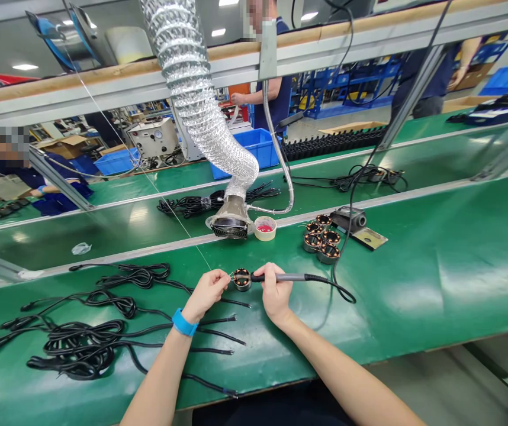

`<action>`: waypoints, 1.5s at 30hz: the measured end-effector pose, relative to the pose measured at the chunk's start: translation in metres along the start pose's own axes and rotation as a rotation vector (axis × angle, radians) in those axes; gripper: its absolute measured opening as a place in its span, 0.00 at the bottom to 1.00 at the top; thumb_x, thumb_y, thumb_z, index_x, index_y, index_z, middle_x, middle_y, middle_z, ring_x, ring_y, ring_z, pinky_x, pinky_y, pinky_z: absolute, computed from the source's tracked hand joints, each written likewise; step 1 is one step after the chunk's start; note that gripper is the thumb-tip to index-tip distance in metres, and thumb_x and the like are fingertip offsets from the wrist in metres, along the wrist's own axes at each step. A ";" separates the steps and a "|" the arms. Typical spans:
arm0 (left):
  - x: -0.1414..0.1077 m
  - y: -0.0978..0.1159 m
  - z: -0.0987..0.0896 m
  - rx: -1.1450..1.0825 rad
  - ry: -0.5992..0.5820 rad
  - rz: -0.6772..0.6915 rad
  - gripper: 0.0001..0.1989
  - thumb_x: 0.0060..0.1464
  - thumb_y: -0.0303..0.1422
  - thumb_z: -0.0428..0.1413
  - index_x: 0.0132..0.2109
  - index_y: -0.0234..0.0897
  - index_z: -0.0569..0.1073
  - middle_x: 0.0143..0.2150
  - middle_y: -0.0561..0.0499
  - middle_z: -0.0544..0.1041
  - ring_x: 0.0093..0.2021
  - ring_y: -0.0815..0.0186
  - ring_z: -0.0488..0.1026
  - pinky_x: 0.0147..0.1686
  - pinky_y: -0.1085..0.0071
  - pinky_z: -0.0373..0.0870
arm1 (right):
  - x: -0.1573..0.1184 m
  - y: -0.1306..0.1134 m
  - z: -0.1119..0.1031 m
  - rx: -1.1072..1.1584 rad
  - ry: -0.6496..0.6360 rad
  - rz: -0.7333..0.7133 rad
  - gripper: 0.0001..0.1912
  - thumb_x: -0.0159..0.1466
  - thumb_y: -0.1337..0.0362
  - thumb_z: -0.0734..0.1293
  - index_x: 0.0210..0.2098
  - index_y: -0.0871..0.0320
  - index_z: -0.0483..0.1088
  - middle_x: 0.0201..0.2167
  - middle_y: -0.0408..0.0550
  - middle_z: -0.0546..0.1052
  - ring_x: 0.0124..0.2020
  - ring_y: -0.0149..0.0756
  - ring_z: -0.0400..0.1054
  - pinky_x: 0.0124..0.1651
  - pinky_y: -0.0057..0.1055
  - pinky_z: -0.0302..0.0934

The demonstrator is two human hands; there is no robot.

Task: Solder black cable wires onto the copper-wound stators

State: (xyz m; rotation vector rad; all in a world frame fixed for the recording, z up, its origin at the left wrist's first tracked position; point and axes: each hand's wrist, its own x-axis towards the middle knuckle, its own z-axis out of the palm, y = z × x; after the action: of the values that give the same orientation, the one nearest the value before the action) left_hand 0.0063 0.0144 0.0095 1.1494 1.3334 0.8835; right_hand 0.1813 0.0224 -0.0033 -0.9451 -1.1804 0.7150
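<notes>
My right hand grips a soldering iron, its tip pointing left over a small round motor stator with copper windings. The stator rests on the green bench between my hands. My left hand, with a blue band on the wrist, pinches a thin solder wire that runs down from the upper left. Light, thin ends show between its fingertips and the stator's left side; exactly what they are is too small to tell. Several more stators stand grouped to the right, beside a soldering iron holder.
Several coiled black cables lie on the left of the bench. A silver exhaust duct hangs ahead, near a small tub of red material. The iron's cord loops to the right. Other people work beyond the frame rail.
</notes>
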 end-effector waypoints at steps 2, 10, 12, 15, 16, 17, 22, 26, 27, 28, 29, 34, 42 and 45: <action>0.001 -0.001 0.000 0.006 0.002 0.002 0.19 0.50 0.47 0.60 0.32 0.34 0.68 0.23 0.59 0.61 0.18 0.78 0.52 0.17 0.78 0.44 | 0.000 -0.001 0.000 -0.002 -0.002 -0.002 0.23 0.71 0.56 0.56 0.24 0.57 0.71 0.22 0.45 0.72 0.25 0.33 0.68 0.30 0.30 0.64; 0.001 -0.002 -0.001 0.001 -0.009 0.024 0.19 0.52 0.48 0.59 0.32 0.34 0.68 0.23 0.59 0.63 0.17 0.78 0.55 0.15 0.79 0.51 | -0.001 -0.001 0.001 0.025 -0.005 -0.017 0.22 0.71 0.58 0.57 0.24 0.57 0.71 0.22 0.44 0.73 0.25 0.32 0.69 0.32 0.30 0.64; 0.000 0.000 -0.004 0.021 -0.042 0.026 0.20 0.52 0.49 0.59 0.33 0.34 0.68 0.22 0.59 0.64 0.16 0.77 0.57 0.15 0.78 0.56 | -0.001 0.000 0.001 0.021 0.005 -0.019 0.22 0.71 0.58 0.57 0.24 0.57 0.71 0.22 0.44 0.73 0.26 0.32 0.69 0.32 0.30 0.64; -0.001 0.001 -0.013 0.019 -0.136 -0.006 0.19 0.51 0.47 0.61 0.34 0.34 0.69 0.21 0.58 0.65 0.16 0.76 0.58 0.16 0.77 0.60 | -0.001 0.000 0.000 0.018 0.015 -0.020 0.22 0.71 0.57 0.57 0.25 0.58 0.71 0.23 0.44 0.73 0.26 0.33 0.69 0.32 0.31 0.64; -0.001 0.001 -0.016 0.006 -0.157 -0.015 0.19 0.50 0.46 0.62 0.34 0.33 0.70 0.21 0.58 0.66 0.17 0.76 0.59 0.16 0.77 0.61 | -0.001 0.000 0.000 0.020 0.018 -0.021 0.22 0.71 0.57 0.57 0.25 0.58 0.71 0.23 0.44 0.73 0.26 0.33 0.69 0.32 0.30 0.63; -0.001 0.001 -0.019 -0.008 -0.170 -0.023 0.19 0.49 0.45 0.63 0.34 0.33 0.70 0.22 0.57 0.67 0.17 0.75 0.59 0.17 0.77 0.62 | 0.000 -0.001 0.000 0.021 0.021 -0.020 0.22 0.71 0.57 0.57 0.25 0.58 0.71 0.23 0.44 0.73 0.26 0.33 0.69 0.32 0.30 0.63; 0.004 0.000 -0.016 -0.063 -0.096 -0.096 0.19 0.44 0.44 0.66 0.29 0.33 0.69 0.18 0.61 0.60 0.15 0.79 0.51 0.14 0.79 0.44 | 0.000 -0.001 0.000 0.023 0.017 -0.015 0.22 0.71 0.57 0.57 0.25 0.58 0.71 0.23 0.45 0.74 0.26 0.33 0.69 0.32 0.30 0.63; 0.005 0.000 -0.003 -0.057 0.019 -0.126 0.24 0.39 0.48 0.68 0.31 0.32 0.73 0.16 0.64 0.54 0.15 0.80 0.44 0.16 0.76 0.34 | -0.001 -0.002 -0.001 0.037 0.000 -0.016 0.22 0.71 0.57 0.57 0.26 0.58 0.72 0.23 0.44 0.73 0.27 0.33 0.69 0.33 0.31 0.64; 0.005 -0.001 -0.001 -0.045 0.034 -0.125 0.25 0.38 0.49 0.68 0.32 0.31 0.74 0.16 0.64 0.54 0.15 0.80 0.43 0.16 0.76 0.34 | -0.001 -0.002 -0.001 0.037 -0.002 -0.017 0.22 0.71 0.57 0.57 0.26 0.58 0.72 0.23 0.44 0.73 0.27 0.33 0.69 0.33 0.31 0.64; 0.005 -0.001 -0.001 -0.038 0.038 -0.124 0.26 0.38 0.50 0.68 0.33 0.30 0.75 0.16 0.64 0.53 0.15 0.80 0.43 0.16 0.75 0.34 | -0.001 -0.002 -0.001 0.036 -0.002 -0.018 0.22 0.71 0.57 0.57 0.26 0.58 0.72 0.23 0.45 0.73 0.27 0.33 0.69 0.34 0.31 0.64; 0.004 -0.001 -0.002 -0.041 0.031 -0.122 0.27 0.39 0.50 0.67 0.35 0.29 0.75 0.16 0.64 0.53 0.15 0.80 0.43 0.16 0.75 0.34 | -0.001 -0.002 -0.001 0.032 0.000 -0.020 0.22 0.71 0.57 0.57 0.26 0.58 0.72 0.23 0.44 0.73 0.27 0.33 0.70 0.34 0.31 0.65; 0.006 -0.004 -0.013 -0.155 -0.014 -0.094 0.22 0.43 0.48 0.66 0.30 0.31 0.72 0.21 0.58 0.63 0.16 0.80 0.49 0.15 0.77 0.41 | 0.000 0.000 -0.001 -0.012 -0.004 -0.026 0.22 0.72 0.57 0.56 0.27 0.57 0.72 0.25 0.45 0.74 0.29 0.33 0.70 0.35 0.31 0.65; 0.006 -0.007 0.000 -0.048 0.152 -0.026 0.20 0.47 0.47 0.62 0.27 0.34 0.69 0.18 0.61 0.56 0.15 0.80 0.46 0.16 0.76 0.37 | -0.002 0.001 0.004 -0.192 -0.280 -0.193 0.11 0.70 0.63 0.60 0.44 0.55 0.73 0.35 0.47 0.76 0.35 0.33 0.72 0.41 0.30 0.67; 0.007 -0.007 0.002 -0.031 0.153 -0.001 0.20 0.50 0.47 0.61 0.25 0.36 0.66 0.18 0.60 0.56 0.16 0.78 0.46 0.16 0.74 0.37 | -0.003 0.013 0.009 -0.305 -0.424 -0.358 0.16 0.69 0.67 0.61 0.55 0.54 0.69 0.43 0.51 0.74 0.42 0.35 0.72 0.46 0.32 0.68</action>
State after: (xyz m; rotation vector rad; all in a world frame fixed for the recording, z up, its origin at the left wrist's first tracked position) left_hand 0.0083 0.0191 0.0012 1.0742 1.4387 1.0044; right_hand 0.1723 0.0276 -0.0150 -0.8166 -1.8189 0.4605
